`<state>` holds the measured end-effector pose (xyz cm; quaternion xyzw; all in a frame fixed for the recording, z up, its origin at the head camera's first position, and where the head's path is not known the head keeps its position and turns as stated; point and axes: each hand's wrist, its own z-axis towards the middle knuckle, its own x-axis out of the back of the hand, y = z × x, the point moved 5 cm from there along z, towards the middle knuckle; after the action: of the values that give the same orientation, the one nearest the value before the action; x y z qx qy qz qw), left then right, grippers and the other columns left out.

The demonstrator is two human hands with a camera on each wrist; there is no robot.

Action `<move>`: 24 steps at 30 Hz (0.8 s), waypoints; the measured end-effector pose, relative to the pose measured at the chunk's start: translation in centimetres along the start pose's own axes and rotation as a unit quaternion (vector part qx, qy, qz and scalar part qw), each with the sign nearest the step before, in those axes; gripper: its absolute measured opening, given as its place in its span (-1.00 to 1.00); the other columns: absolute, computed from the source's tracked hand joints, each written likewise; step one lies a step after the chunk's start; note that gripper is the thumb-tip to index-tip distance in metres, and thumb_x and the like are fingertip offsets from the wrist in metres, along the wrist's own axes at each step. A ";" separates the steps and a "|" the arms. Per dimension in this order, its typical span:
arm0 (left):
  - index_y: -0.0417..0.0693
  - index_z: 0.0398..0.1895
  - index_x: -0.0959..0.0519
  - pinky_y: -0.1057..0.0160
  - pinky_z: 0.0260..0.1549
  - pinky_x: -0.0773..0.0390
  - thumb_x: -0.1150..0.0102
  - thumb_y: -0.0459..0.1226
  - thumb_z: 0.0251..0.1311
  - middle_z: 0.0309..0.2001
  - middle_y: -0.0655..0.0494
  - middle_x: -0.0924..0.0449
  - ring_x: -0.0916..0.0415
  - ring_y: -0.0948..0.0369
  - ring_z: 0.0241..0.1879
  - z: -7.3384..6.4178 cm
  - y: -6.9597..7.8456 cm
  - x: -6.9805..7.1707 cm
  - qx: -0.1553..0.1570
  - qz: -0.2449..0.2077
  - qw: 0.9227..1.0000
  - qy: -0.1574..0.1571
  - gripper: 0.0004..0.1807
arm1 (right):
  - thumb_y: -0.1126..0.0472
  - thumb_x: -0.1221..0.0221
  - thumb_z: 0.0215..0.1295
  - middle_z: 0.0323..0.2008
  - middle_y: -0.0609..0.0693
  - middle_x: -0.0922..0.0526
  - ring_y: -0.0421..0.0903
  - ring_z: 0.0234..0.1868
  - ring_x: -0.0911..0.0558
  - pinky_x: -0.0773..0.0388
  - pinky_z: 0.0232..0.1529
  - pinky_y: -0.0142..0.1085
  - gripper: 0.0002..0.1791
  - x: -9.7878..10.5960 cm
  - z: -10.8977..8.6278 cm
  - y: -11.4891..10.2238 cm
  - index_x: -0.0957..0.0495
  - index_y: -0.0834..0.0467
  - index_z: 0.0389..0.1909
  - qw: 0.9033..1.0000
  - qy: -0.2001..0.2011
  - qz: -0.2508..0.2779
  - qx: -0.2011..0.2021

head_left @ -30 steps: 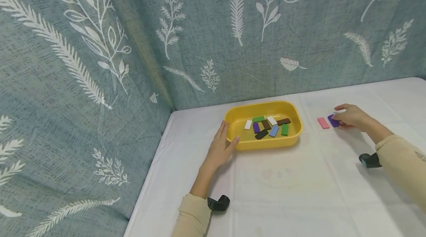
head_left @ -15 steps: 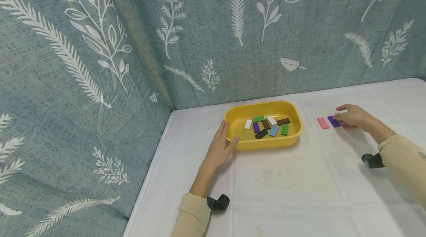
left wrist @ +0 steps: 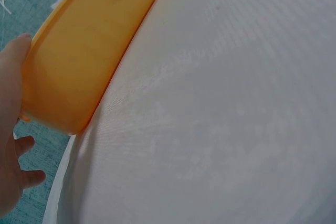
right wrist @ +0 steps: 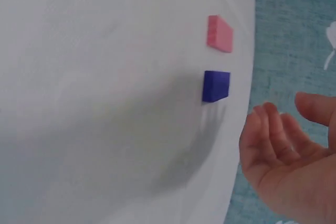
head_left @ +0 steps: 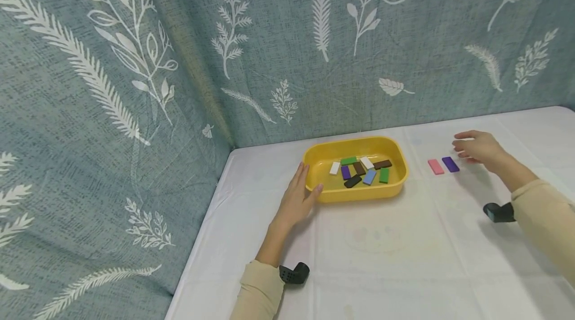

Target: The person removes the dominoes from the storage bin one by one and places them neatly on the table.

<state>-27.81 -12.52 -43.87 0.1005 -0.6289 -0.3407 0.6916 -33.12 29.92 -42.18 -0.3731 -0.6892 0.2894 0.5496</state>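
My left hand [head_left: 296, 202] rests against the left end of the yellow tray [head_left: 359, 195], thumb on the near side and fingers along the end wall. The left wrist view shows the tray's outer wall [left wrist: 84, 56] beside the thumb. Nothing is held in my right hand [head_left: 482, 150], which hovers to the right of a purple block [head_left: 450, 164] with its fingers loosely bent. Left of the purple block lies a pink block [head_left: 435, 166], a narrow gap between them. In the right wrist view, the hand [right wrist: 289, 156] is apart from the purple block [right wrist: 216, 86].
Inside the tray lie several flat blocks, among them a blue block [head_left: 370, 177], a black block [head_left: 353, 181] and a green block [head_left: 384, 175]. A patterned curtain [head_left: 287, 60] hangs behind the white-covered table [head_left: 382, 270].
My right hand has let go of the purple block and drawn up and away from it, leaving it beside the pink one. The left hand and tray have not moved.
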 end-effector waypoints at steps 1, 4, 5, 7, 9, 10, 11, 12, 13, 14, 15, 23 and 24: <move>-0.19 0.50 0.06 -0.05 0.33 0.02 0.21 0.13 0.39 0.50 -0.07 0.20 0.16 -0.02 0.44 0.0 0.0 0.0 0.000 0.000 1.000 0.000 -0.19 | 0.07 0.16 0.49 0.21 0.53 -0.23 0.15 -0.02 -0.50 -0.56 -0.19 -0.35 -0.34 -0.1 0.0 -0.2 -0.01 0.52 0.34 1.000 -0.005 0.015 0.002; -0.21 0.49 0.05 -0.05 0.33 0.02 0.20 0.13 0.40 0.50 -0.09 0.19 0.15 -0.02 0.44 0.0 -0.1 0.0 -0.002 0.002 1.000 0.002 -0.19 | 0.06 0.23 0.52 0.27 0.52 -0.16 -0.21 -0.20 -0.54 -0.54 -0.12 -0.40 -0.33 -0.4 0.2 -0.9 0.08 0.49 0.39 0.998 -0.031 0.054 0.007; -0.21 0.49 0.04 -0.04 0.33 0.02 0.20 0.12 0.40 0.50 -0.09 0.19 0.15 -0.02 0.44 0.0 -0.1 0.0 -0.002 0.003 1.000 0.003 -0.20 | 0.06 0.24 0.53 0.29 0.51 -0.13 -0.32 -0.26 -0.52 -0.53 -0.08 -0.40 -0.32 -0.6 0.2 -1.1 0.12 0.48 0.40 0.997 -0.040 0.068 0.006; -0.21 0.49 0.04 -0.03 0.33 0.02 0.19 0.11 0.40 0.50 -0.09 0.19 0.16 -0.01 0.44 0.0 -0.1 0.0 -0.001 0.002 1.000 0.002 -0.20 | 0.07 0.25 0.54 0.32 0.49 -0.08 -0.46 -0.35 -0.46 -0.51 -0.03 -0.39 -0.32 -0.9 0.3 -1.6 0.18 0.46 0.42 0.994 -0.055 0.095 0.004; -0.20 0.49 0.05 -0.01 0.34 0.03 0.18 0.10 0.40 0.50 -0.07 0.19 0.16 0.00 0.44 0.0 -0.1 0.0 0.002 0.003 1.000 -0.001 -0.21 | 0.08 0.25 0.54 0.34 0.48 -0.04 -0.47 -0.35 -0.46 -0.50 -0.01 -0.39 -0.31 -1.3 0.4 -2.0 0.23 0.43 0.43 0.990 -0.067 0.123 0.001; -0.20 0.49 0.05 -0.01 0.34 0.03 0.18 0.10 0.40 0.50 -0.07 0.19 0.17 0.01 0.44 0.0 -0.1 0.0 0.002 0.003 1.000 -0.001 -0.21 | 0.08 0.24 0.54 0.35 0.47 -0.02 -0.46 -0.34 -0.47 -0.50 -0.02 -0.41 -0.30 -1.5 0.5 -2.2 0.25 0.42 0.44 0.989 -0.070 0.133 -0.001; -0.20 0.49 0.05 0.00 0.34 0.04 0.18 0.10 0.40 0.50 -0.06 0.20 0.17 0.02 0.45 0.0 -0.2 0.0 0.004 0.005 1.000 -0.003 -0.21 | 0.07 0.24 0.54 0.36 0.45 -0.02 -0.43 -0.32 -0.48 -0.50 -0.02 -0.41 -0.29 -1.7 0.6 -2.5 0.26 0.41 0.44 0.987 -0.074 0.145 -0.004; -0.20 0.49 0.05 0.00 0.34 0.04 0.18 0.10 0.40 0.50 -0.06 0.20 0.17 0.02 0.45 0.0 -0.2 0.0 0.004 0.006 1.000 -0.002 -0.21 | 0.05 0.24 0.54 0.36 0.45 -0.01 -0.39 -0.27 -0.49 -0.50 -0.02 -0.41 -0.28 -1.9 0.7 -2.8 0.27 0.41 0.44 0.985 -0.078 0.153 -0.004; -0.20 0.49 0.05 0.00 0.34 0.04 0.18 0.10 0.41 0.50 -0.07 0.20 0.17 0.02 0.45 0.0 -0.2 0.0 0.003 0.008 1.000 -0.002 -0.21 | 0.04 0.23 0.53 0.37 0.44 0.00 -0.31 -0.19 -0.51 -0.50 -0.01 -0.41 -0.27 -2.2 0.8 -3.1 0.27 0.40 0.44 0.984 -0.082 0.161 -0.006; -0.20 0.49 0.05 0.00 0.34 0.04 0.18 0.10 0.41 0.50 -0.07 0.20 0.17 0.02 0.45 0.0 -0.2 0.0 0.003 0.009 1.000 -0.002 -0.21 | 0.02 0.23 0.53 0.37 0.44 0.00 -0.22 -0.10 -0.52 -0.50 -0.01 -0.40 -0.26 -2.4 0.9 -3.4 0.28 0.39 0.45 0.982 -0.085 0.166 -0.008; -0.20 0.49 0.05 0.00 0.34 0.04 0.18 0.10 0.41 0.50 -0.08 0.20 0.17 0.02 0.45 0.0 -0.2 0.0 0.003 0.010 1.000 -0.001 -0.21 | 0.00 0.22 0.52 0.37 0.43 0.00 -0.18 -0.06 -0.51 -0.50 0.00 -0.39 -0.24 -2.7 0.9 -3.7 0.28 0.39 0.45 0.981 -0.090 0.169 -0.006; -0.24 0.48 0.03 -0.03 0.33 0.02 0.19 0.12 0.40 0.49 -0.12 0.18 0.15 -0.02 0.44 0.0 0.1 0.2 -0.007 0.007 1.000 0.001 -0.19 | -0.07 0.13 0.48 0.37 0.39 -0.05 -0.10 -0.03 -0.52 -0.47 0.06 -0.34 -0.16 -4.7 1.1 -6.3 0.30 0.31 0.47 0.970 -0.113 0.215 -0.013; -0.24 0.48 0.04 -0.04 0.33 0.01 0.20 0.13 0.40 0.49 -0.12 0.18 0.15 -0.03 0.44 0.0 0.1 0.2 -0.008 0.006 1.000 0.001 -0.18 | -0.07 0.12 0.48 0.36 0.37 -0.06 -0.12 -0.06 -0.53 -0.46 0.06 -0.34 -0.16 -4.9 1.1 -6.6 0.30 0.29 0.48 0.967 -0.114 0.229 -0.018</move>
<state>-27.75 -12.53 -43.66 0.0914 -0.6262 -0.3415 0.6949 -34.95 22.20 -39.79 -0.4952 -0.6483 0.4359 0.3800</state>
